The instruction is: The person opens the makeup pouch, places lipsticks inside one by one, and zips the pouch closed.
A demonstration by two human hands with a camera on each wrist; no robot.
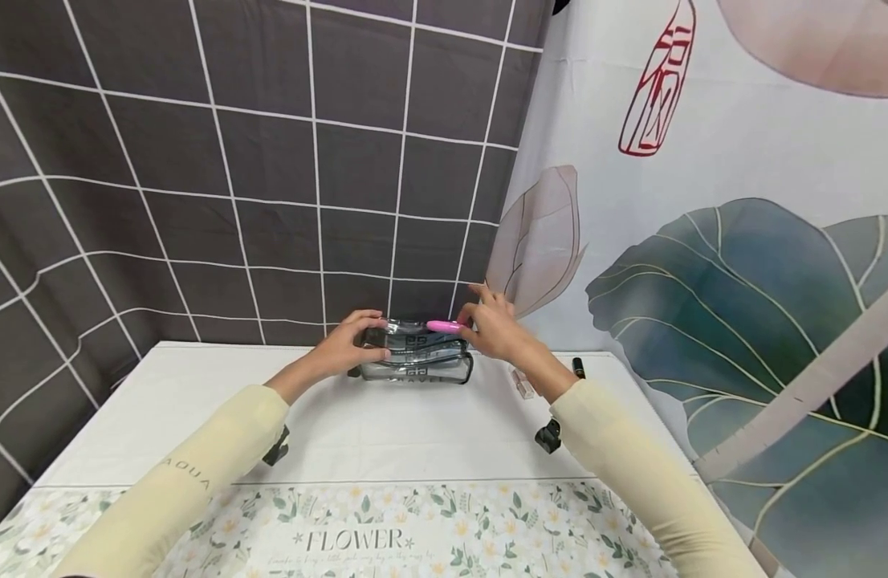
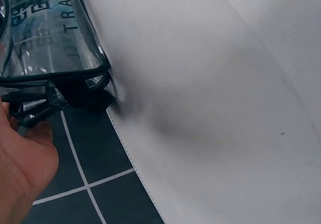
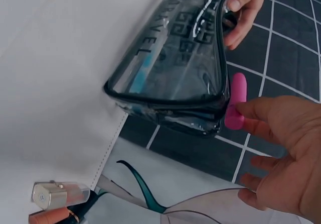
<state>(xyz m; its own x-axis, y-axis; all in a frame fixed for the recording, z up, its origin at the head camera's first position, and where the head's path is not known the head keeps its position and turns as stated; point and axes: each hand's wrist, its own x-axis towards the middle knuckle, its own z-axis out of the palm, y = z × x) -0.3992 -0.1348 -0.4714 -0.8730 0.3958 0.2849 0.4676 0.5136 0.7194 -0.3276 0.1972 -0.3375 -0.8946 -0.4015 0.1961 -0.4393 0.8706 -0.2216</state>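
Observation:
A clear toiletry bag [image 1: 417, 371] with black piping and dark lettering, TRAVEL among it, stands at the table's back edge. My left hand [image 1: 346, 345] grips its left end near the top, fingers behind and thumb in front; the left wrist view shows only part of this hand, beside the black piping. Between thumb and forefinger, my right hand [image 3: 288, 148] pinches a pink round-ended tube [image 3: 235, 103] at the bag's upper right edge. The other right fingers are spread loosely. Something blue [image 3: 144, 73] shows through the clear side.
Right of the bag, a small bottle with a pale cap [image 3: 55, 195] lies by an orange tube [image 3: 49, 216] and a black tube [image 1: 578, 368]. Black clamps [image 1: 548, 436] sit on the white table [image 1: 415, 433]. A dark gridded cloth [image 1: 263, 160] hangs behind.

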